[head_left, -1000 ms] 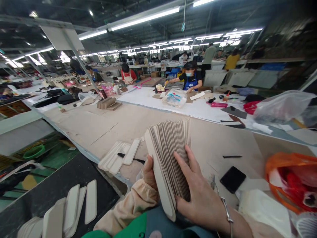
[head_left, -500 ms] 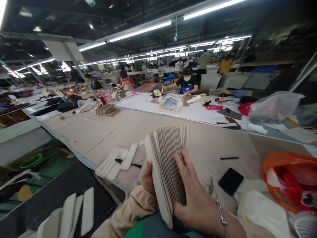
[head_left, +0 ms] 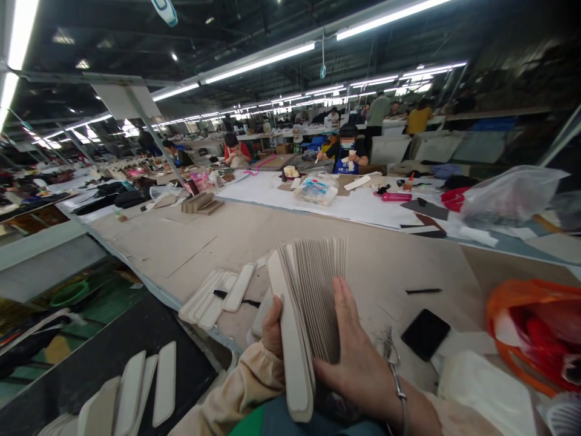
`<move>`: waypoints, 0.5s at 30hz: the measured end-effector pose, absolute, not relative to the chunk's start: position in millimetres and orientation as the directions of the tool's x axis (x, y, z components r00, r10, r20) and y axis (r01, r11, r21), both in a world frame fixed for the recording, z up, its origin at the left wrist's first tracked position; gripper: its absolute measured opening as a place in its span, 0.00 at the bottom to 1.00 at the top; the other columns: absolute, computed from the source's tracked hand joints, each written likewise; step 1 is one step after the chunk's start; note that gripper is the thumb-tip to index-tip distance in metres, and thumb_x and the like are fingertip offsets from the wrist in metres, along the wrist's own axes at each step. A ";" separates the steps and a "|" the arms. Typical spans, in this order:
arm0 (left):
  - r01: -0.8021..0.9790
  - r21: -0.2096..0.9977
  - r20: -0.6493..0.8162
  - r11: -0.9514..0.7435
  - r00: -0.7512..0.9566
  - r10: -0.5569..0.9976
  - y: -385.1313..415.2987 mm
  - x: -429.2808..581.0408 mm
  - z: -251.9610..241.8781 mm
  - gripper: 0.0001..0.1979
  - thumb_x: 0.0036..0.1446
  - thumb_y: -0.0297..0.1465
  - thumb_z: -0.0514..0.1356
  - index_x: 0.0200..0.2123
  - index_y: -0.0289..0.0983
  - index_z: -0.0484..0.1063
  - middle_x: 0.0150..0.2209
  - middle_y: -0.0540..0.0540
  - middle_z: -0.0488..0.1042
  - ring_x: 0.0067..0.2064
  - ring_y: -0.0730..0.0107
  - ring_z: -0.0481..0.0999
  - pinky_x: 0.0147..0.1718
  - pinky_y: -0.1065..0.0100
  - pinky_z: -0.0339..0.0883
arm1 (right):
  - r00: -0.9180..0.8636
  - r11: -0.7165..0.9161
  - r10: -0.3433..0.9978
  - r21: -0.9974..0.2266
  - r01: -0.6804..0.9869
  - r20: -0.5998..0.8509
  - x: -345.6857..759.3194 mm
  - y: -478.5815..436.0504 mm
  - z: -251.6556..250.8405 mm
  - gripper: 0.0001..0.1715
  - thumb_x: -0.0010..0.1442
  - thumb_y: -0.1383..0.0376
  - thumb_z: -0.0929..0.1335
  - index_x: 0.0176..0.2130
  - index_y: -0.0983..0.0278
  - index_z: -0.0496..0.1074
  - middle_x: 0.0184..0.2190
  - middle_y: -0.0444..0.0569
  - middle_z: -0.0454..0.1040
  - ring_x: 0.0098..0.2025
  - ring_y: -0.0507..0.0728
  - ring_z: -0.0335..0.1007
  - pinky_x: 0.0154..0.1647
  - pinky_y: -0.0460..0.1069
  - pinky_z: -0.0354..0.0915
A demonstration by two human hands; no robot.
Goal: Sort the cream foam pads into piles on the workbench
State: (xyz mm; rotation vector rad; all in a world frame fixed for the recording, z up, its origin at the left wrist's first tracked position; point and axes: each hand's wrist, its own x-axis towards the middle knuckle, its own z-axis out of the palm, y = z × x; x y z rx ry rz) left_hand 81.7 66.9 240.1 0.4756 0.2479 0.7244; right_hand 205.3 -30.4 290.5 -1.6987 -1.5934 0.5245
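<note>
A thick stack of long, round-ended cream pieces (head_left: pixel 316 297) stands tilted above the table's near edge, its layers fanned apart at the top. My left hand (head_left: pixel 273 330) grips its left side, with the thumb on the front piece and the other fingers hidden behind. Against the right side lies my right hand (head_left: pixel 363 360), fingers stretched along the layers and thumb near the lower front, steadying the stack. Similar loose pieces (head_left: pixel 239 287) overlap on the table to the left, with a black strip (head_left: pixel 250 301) among them. More pieces (head_left: pixel 164 383) rest on a dark surface (head_left: pixel 190 369) at lower left.
To the right are a black phone-like slab (head_left: pixel 425 334), a thin black strip (head_left: pixel 423 291), an orange bag (head_left: pixel 503 303) and a white container (head_left: pixel 485 387). Small brown boards (head_left: pixel 200 204) stand farther left. A co-worker (head_left: pixel 347 154) sits across the table.
My right hand's fingers have slid off the layered face toward the stack's right edge. The front pieces have separated more from the others. The co-worker opposite has drawn both hands closer in.
</note>
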 end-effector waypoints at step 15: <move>-0.502 0.601 -0.260 0.621 0.613 0.747 52.4 117.4 238.4 0.20 0.46 0.41 0.66 0.35 0.28 0.77 0.26 0.40 0.78 0.23 0.67 0.73 0.26 0.68 0.66 | 0.354 -0.172 0.934 -0.920 0.352 -0.039 248.9 -21.7 224.5 0.70 0.47 0.47 0.72 0.67 0.59 0.24 0.69 0.61 0.33 0.69 0.68 0.35 0.65 0.66 0.46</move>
